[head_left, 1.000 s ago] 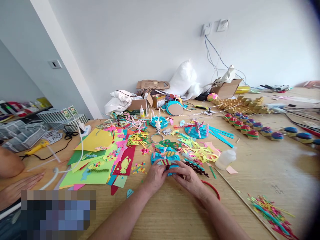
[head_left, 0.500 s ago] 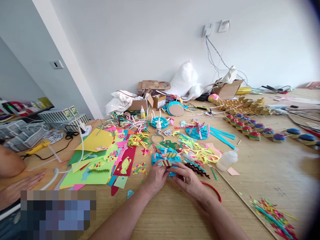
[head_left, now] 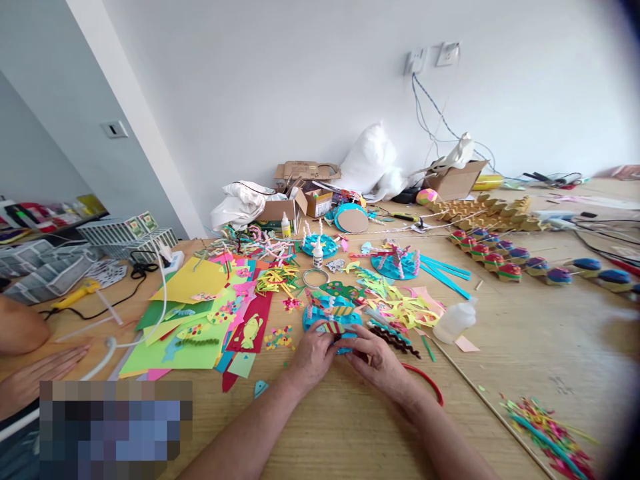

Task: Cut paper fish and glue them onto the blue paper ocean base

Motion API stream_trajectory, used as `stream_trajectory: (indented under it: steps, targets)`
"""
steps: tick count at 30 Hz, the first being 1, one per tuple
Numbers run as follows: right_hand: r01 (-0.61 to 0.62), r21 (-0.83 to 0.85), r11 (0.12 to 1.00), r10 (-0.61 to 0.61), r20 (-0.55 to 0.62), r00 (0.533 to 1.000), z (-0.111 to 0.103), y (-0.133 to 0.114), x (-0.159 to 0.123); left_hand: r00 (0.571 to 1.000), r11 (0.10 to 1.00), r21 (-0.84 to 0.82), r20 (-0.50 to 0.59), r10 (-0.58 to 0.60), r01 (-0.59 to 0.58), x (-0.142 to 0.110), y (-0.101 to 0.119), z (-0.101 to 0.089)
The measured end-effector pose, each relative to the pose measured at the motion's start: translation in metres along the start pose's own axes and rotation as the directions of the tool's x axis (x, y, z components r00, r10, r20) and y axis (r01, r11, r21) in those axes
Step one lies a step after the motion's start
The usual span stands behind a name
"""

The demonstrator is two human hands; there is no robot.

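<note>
At the near middle of the table, my left hand (head_left: 316, 348) and my right hand (head_left: 371, 355) meet at the near side of a round blue craft base (head_left: 311, 319). Between their fingertips is a small striped paper fish (head_left: 331, 328), in red, green and pale bands. Both hands are closed on it, thumbs and forefingers pinching its edges. Another striped fish shape (head_left: 345, 311) and pink twisted stems stand on the base behind. My fingers hide the base's front part. Right of my right hand lie dark brown wavy strips (head_left: 397, 339).
Coloured paper sheets (head_left: 200, 347) lie left, yellow paper scraps (head_left: 410, 308) right. A glue bottle (head_left: 317, 253) stands behind the base; a clear bottle (head_left: 454, 323) and a long thin stick (head_left: 490, 403) are at right. Another person's hand (head_left: 45, 377) rests at far left.
</note>
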State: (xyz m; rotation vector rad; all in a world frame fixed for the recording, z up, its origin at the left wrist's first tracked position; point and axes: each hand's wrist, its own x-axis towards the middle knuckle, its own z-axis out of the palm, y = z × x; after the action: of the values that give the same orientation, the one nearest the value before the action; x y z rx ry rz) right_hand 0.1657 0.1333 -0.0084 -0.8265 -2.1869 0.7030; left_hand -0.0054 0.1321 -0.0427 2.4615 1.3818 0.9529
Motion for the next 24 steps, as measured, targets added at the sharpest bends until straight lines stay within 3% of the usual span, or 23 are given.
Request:
stream_trajectory:
  steps: [15,24]
  targets:
    - [-0.013,-0.006,1.0,0.011,-0.193,0.981,-0.008,0.005,-0.002,1.0,0.997,0.069,-0.001,0.018,-0.018,0.001,0.002,-0.001]
    - [-0.055,0.038,0.998,0.062,-0.195,0.979,-0.012,0.008,-0.004,0.998,0.995,0.079,-0.008,0.055,-0.055,0.001,-0.002,0.001]
